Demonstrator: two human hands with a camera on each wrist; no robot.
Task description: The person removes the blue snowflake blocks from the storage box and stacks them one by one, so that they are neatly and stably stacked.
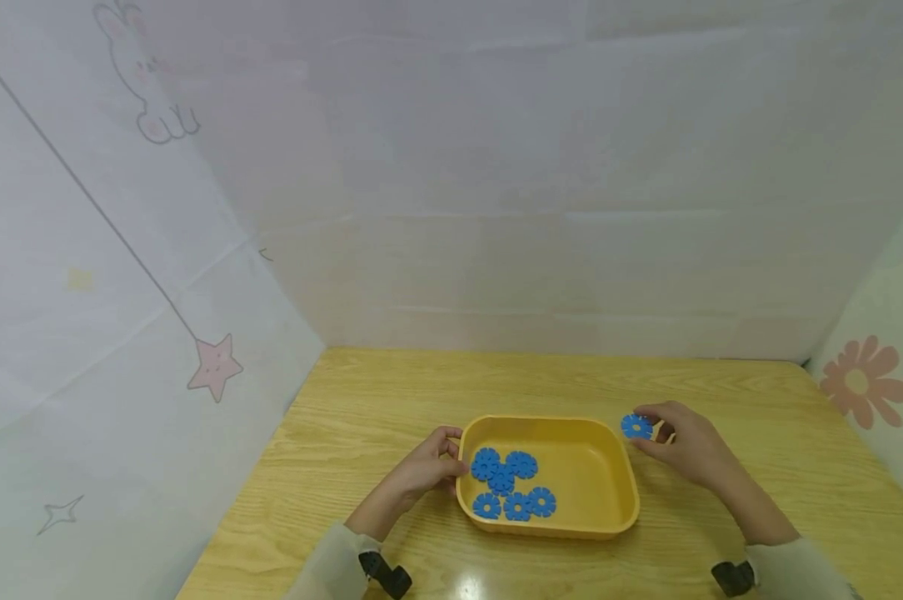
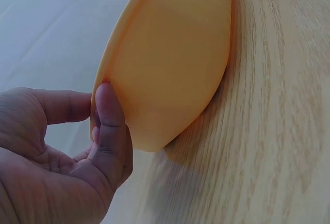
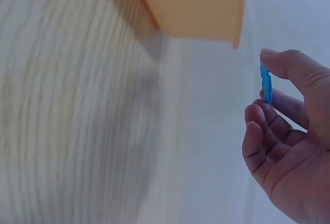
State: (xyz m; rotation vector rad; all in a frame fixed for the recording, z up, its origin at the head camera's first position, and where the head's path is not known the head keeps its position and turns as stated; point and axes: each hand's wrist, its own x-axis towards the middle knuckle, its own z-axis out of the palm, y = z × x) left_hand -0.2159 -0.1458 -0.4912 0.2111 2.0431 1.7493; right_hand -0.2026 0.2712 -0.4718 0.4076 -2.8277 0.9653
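Note:
A yellow plastic tray [image 1: 586, 487] stands on the wooden table with several blue snowflake discs [image 1: 517, 506] lying in its left half. My left hand [image 1: 424, 467] pinches the tray's left rim between thumb and fingers; the left wrist view shows this hand [image 2: 67, 146] at the tray's edge [image 2: 165, 64]. Just past the tray's upper right corner, my right hand [image 1: 684, 442] holds one blue snowflake disc [image 1: 636, 427] at its edge. In the right wrist view that disc [image 3: 266, 83] appears edge-on between the thumb and fingers of the hand [image 3: 294, 131], apart from the tray.
The wooden table [image 1: 391, 383] extends around the tray on all sides. Behind it hangs a pale cloth [image 1: 496, 208], with printed cloth on both sides. Dark straps [image 1: 384, 575] sit at the wrists.

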